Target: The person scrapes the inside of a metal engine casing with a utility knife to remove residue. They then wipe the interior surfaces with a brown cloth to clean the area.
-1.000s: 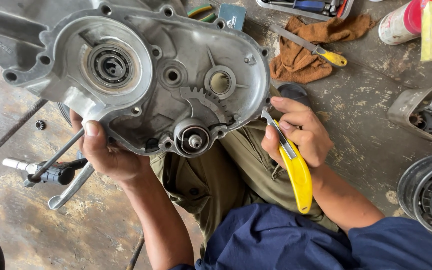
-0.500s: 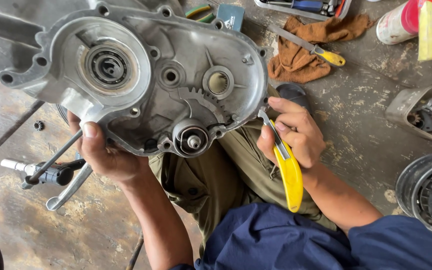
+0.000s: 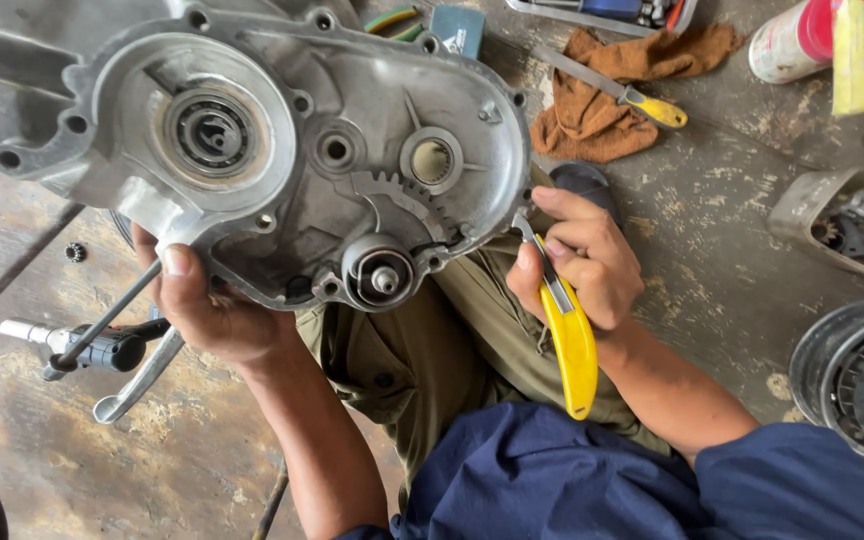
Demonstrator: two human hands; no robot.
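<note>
A large grey metal engine casing (image 3: 282, 150) rests tilted against my knees, its inner face toward me, with a bearing at upper left and a small shaft at the bottom. My left hand (image 3: 207, 305) grips its lower left edge from underneath. My right hand (image 3: 582, 260) holds a yellow-handled utility knife (image 3: 567, 335), blade tip set against the casing's right rim.
On the concrete floor lie a brown rag (image 3: 602, 100) with a yellow-handled tool (image 3: 642, 100) on it, a T-handle wrench (image 3: 72, 345) at left, a round finned part (image 3: 857, 375) at right, a white and red can (image 3: 792, 40) and a grey housing (image 3: 842, 225).
The view has shifted slightly. My right hand with the knife has edged up along the casing's right rim. The left hand keeps its grip.
</note>
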